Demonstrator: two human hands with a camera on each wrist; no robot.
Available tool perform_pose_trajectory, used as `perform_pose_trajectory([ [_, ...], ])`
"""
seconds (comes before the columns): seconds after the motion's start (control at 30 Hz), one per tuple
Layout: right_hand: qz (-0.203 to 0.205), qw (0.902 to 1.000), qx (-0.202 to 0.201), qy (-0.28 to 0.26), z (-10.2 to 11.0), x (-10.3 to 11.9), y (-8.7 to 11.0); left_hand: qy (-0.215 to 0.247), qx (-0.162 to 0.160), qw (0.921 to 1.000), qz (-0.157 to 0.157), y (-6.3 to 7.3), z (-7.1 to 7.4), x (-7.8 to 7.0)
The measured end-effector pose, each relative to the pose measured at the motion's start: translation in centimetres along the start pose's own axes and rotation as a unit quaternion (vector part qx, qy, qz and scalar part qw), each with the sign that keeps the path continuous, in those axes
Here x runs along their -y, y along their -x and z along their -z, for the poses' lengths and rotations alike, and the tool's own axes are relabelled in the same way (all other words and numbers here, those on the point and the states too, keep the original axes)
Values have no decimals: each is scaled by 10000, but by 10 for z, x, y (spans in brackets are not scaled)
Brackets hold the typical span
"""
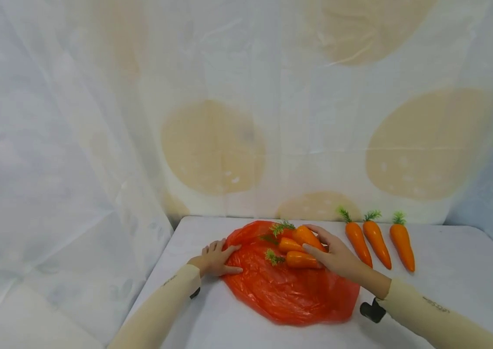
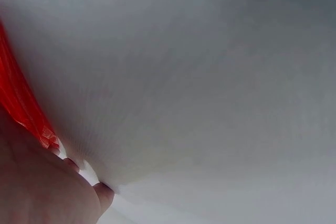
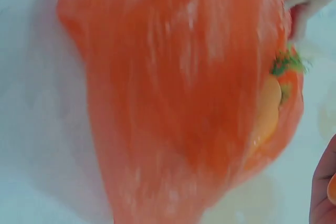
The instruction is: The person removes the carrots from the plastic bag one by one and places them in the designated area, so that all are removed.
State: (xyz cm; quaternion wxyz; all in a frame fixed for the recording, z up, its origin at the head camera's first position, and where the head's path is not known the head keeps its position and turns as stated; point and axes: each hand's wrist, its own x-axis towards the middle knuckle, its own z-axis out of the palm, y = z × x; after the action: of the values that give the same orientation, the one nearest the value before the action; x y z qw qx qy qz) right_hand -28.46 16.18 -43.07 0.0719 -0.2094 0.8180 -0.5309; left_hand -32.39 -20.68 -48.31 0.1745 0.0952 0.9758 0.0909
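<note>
A thin red plastic bag (image 1: 290, 295) lies spread on the white table. Against its left edge rests my left hand (image 1: 217, 259), thumb and fingers spread over the plastic; the left wrist view shows part of this hand (image 2: 42, 182) beside the red bag (image 2: 21, 95). My right hand (image 1: 335, 257) grips an orange carrot (image 1: 308, 236) with a green leafy top, thumb on the near side and fingers on the far side. Two more carrots, one middle (image 1: 289, 245) and one nearest me (image 1: 300, 260), lie at the bag just below it, their right ends partly hidden.
To the right of the bag, three carrots lie side by side on the table: a left one (image 1: 358, 244), a middle one (image 1: 377, 244) and a right one (image 1: 402, 246). Behind the table (image 1: 455, 281) hangs a pale curtain (image 1: 316, 135) with tan round patches.
</note>
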Motion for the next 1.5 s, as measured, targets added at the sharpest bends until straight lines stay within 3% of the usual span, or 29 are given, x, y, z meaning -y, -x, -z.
perform_pose_trajectory([
  [0.2, 273, 9990, -325, 112, 21, 0, -1, 31, 47, 10000, 66, 1, 3, 0],
  [0.4, 233, 9962, -713, 438, 46, -2, 2, 60, 58, 10000, 34, 0, 2, 1],
  [0.6, 211, 9868, -1295, 950, 76, -19, 5, 132, 42, 9999, 28, -2, 0, 1],
  [0.8, 174, 9793, -1757, 993, 105, -30, 9, 36, 107, 9999, 35, -6, -2, 1],
  [1.1, -349, 9758, -1803, 1185, 129, -40, 17, 19, 77, 10000, 23, -3, 0, -2],
  [1.5, -590, 9626, -2014, 1716, 145, -62, 22, -34, 16, 10000, 68, -6, -1, 0],
])
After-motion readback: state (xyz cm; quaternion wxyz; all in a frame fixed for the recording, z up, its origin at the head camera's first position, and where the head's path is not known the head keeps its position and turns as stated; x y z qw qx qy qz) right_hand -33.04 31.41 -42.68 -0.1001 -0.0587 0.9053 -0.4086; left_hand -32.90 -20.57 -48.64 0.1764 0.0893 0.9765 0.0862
